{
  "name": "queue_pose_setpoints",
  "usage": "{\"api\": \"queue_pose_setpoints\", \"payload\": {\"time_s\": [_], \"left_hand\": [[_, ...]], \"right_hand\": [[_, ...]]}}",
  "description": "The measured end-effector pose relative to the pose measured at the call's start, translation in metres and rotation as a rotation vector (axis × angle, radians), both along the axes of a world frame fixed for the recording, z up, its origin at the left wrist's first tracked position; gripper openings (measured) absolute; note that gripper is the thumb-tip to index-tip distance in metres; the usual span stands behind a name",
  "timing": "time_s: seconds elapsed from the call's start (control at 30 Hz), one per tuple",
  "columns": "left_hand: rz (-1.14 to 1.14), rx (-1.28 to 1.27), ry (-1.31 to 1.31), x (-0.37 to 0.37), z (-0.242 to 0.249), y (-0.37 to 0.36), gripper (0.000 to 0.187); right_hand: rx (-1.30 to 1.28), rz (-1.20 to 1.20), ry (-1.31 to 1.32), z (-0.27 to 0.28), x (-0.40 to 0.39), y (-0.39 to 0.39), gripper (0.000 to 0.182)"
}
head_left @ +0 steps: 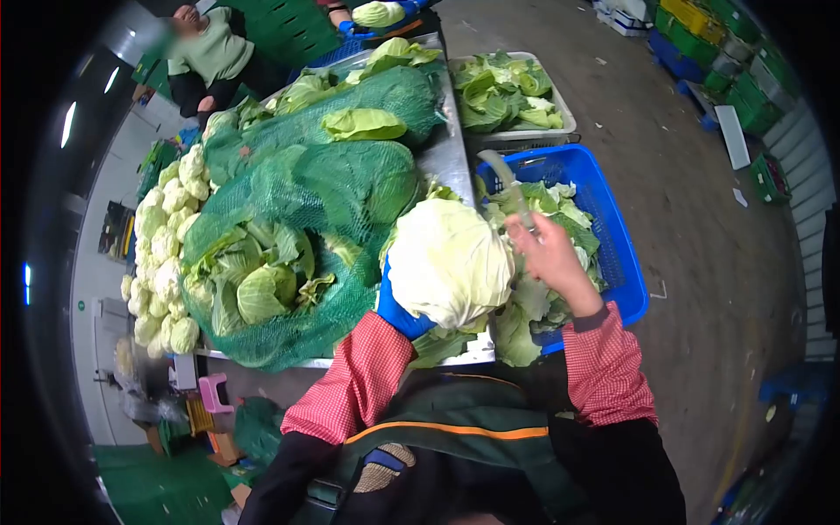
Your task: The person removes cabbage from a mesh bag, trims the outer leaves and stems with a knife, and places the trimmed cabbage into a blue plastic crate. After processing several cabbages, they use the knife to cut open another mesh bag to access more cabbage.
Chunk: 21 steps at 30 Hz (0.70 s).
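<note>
A pale, trimmed cabbage (451, 262) rests in my left hand (398, 306), which wears a blue glove and supports it from the left and below. My bare right hand (556, 254) is closed around the handle of a curved knife (500, 171), just right of the cabbage. The blade points up and away and is slightly blurred. Below the knife, a blue basket (626, 245) holds loose green outer leaves (569, 210). Left of the cabbage, a green mesh sack (324, 184) lies on the metal table (446, 162), its open end showing more cabbages (267, 293).
Pale trimmed cabbages (166, 254) are piled at the table's left edge. Beyond the blue basket stands a white crate (560, 101) of leaves. A seated person (210, 52) is at the far left; another person's gloved hand (354, 31) and a cabbage (379, 13) show at the top.
</note>
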<state>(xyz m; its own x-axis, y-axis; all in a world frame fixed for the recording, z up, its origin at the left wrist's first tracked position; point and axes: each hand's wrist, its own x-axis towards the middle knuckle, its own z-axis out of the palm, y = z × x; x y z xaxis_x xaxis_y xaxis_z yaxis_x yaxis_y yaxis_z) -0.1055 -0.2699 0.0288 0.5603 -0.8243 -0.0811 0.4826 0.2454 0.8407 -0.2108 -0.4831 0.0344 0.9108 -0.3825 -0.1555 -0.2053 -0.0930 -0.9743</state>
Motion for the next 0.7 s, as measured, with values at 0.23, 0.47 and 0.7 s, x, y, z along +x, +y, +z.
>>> {"api": "queue_pose_setpoints", "payload": {"time_s": [0.23, 0.47, 0.7], "left_hand": [[0.094, 0.147, -0.454, 0.023, 0.010, 0.039, 0.046], [0.178, -0.231, 0.538, 0.052, -0.005, 0.114, 0.048], [0.126, -0.143, 0.412, 0.097, -0.007, 0.218, 0.076]], "right_hand": [[-0.446, 0.088, -0.224, 0.026, 0.026, 0.042, 0.051], [-0.247, 0.278, -0.188, 0.057, 0.060, 0.114, 0.036], [-0.510, 0.191, -0.223, 0.085, 0.118, 0.213, 0.058]]}}
